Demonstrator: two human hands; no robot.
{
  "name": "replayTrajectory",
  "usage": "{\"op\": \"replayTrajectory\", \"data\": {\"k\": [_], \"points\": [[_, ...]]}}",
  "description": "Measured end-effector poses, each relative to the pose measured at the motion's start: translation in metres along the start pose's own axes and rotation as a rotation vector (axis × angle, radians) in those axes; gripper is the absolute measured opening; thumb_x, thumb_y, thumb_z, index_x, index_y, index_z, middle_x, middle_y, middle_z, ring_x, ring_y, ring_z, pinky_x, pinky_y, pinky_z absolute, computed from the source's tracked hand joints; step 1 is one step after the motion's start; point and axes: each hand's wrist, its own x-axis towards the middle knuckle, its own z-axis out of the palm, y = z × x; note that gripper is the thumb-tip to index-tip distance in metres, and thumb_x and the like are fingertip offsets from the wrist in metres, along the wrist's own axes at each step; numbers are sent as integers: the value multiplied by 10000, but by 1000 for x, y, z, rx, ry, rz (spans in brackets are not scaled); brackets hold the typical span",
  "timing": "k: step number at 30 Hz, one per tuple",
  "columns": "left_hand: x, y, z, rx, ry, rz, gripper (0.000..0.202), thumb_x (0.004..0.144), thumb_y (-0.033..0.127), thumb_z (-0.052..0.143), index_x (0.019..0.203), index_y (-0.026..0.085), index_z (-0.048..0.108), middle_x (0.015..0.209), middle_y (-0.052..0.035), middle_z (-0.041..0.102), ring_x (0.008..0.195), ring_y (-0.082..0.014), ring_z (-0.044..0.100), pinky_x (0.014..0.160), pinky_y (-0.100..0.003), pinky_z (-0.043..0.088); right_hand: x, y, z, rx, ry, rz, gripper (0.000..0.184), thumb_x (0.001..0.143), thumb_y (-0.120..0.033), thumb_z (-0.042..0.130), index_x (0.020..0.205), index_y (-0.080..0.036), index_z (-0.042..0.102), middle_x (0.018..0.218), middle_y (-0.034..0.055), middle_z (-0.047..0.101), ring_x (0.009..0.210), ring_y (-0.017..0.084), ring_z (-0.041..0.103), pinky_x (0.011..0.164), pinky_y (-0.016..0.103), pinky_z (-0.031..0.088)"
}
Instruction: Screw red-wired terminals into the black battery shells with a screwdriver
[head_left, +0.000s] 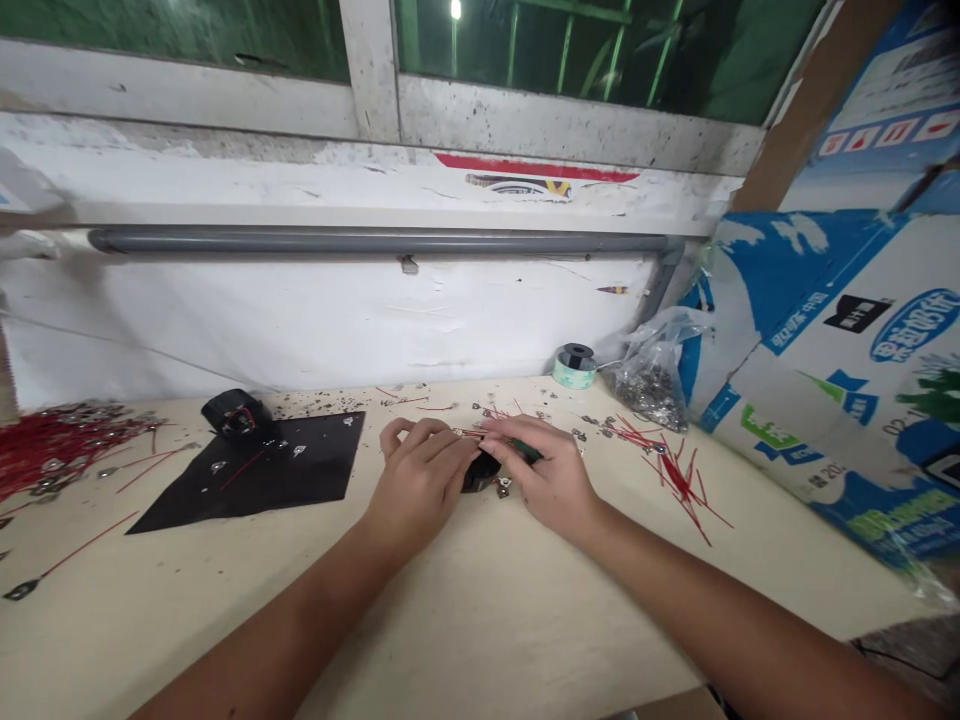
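Note:
Both hands meet at the middle of the pale table [465, 620]. My left hand [420, 480] is curled, its fingertips pinching a thin red wire and resting against a small black round part [480, 472]. Fingers together, my right hand [544, 475] grips a dark green tool handle [525, 450] whose tip points at the same black part. Small metal terminals lie just beside the part.
A black mat [255, 475] with loose terminals and a black device [236, 415] lie at left. Red wires are heaped at far left [52, 440] and scattered at right [675, 470]. A solder spool [575, 365], a plastic bag of metal parts [652, 385] and cardboard boxes [847, 370] stand at right.

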Motion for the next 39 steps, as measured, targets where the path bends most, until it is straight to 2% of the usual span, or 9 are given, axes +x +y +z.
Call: {"op": "replayTrajectory", "data": {"k": [2, 6, 13, 17, 19, 22, 27, 32, 39], "points": [[0, 0, -1, 59, 61, -6, 138, 934, 132, 575, 939, 219, 682, 828, 15, 760, 857, -216, 658, 819, -428, 276, -1, 0, 1, 46, -9, 145, 197, 926, -340, 659, 1070, -220, 721, 913, 56, 735, 828, 202, 685, 749, 342, 561], [0, 1, -4, 87, 65, -18, 151, 923, 142, 587, 966, 242, 691, 846, 13, 771, 868, -223, 663, 823, -444, 270, 0, -3, 2, 156, -140, 330, 278, 935, -433, 617, 811, -193, 681, 686, 26, 659, 544, 146, 579, 482, 263, 474], [0, 3, -2, -11, 14, -54, 161, 955, 157, 533, 1021, 228, 662, 873, 2, 767, 854, -195, 653, 833, -426, 288, 2, -9, 0, 117, -159, 192, 168, 942, -349, 593, 926, -202, 674, 846, 42, 683, 808, 188, 635, 724, 302, 523], [-1, 3, -3, -36, -15, -102, 146, 952, 171, 521, 944, 221, 658, 825, -1, 742, 812, -189, 634, 834, -432, 278, 0, -7, -4, 298, -62, 326, 130, 948, -340, 543, 910, -216, 546, 629, -36, 574, 473, 106, 470, 446, 215, 394], [-2, 3, -3, -49, -46, -144, 156, 963, 190, 495, 915, 215, 641, 823, -14, 726, 812, -194, 623, 850, -442, 278, 2, -6, -5, 367, -47, 397, 155, 903, -309, 574, 823, -219, 477, 585, -59, 546, 388, 75, 375, 376, 189, 306], [-4, 2, -1, -52, -59, -179, 168, 976, 185, 460, 923, 207, 618, 833, -26, 708, 849, -208, 607, 854, -440, 286, 7, -5, -2, 434, -26, 497, 232, 850, -331, 645, 806, -220, 446, 602, -68, 556, 343, 52, 326, 333, 179, 263], [-5, 0, 1, -23, -57, -220, 165, 989, 212, 458, 965, 220, 622, 884, -42, 710, 914, -237, 577, 829, -434, 291, 11, -7, 1, 481, -81, 461, 313, 893, -482, 641, 899, -209, 488, 766, -23, 622, 364, 45, 377, 341, 192, 313], [-4, 0, 1, -81, -102, -211, 168, 992, 211, 467, 962, 227, 632, 879, -24, 712, 876, -213, 573, 811, -418, 294, 3, -4, 1, 464, -179, 441, 271, 978, -505, 527, 963, -251, 434, 565, -113, 357, 402, 75, 304, 393, 184, 295], [-4, 0, 4, -134, -153, -171, 167, 995, 205, 462, 964, 208, 625, 889, -35, 702, 892, -217, 548, 809, -409, 312, -3, -4, 0, 194, -281, 315, 219, 1015, -452, 472, 1002, -233, 469, 689, -43, 463, 591, 134, 469, 583, 258, 437]]}}
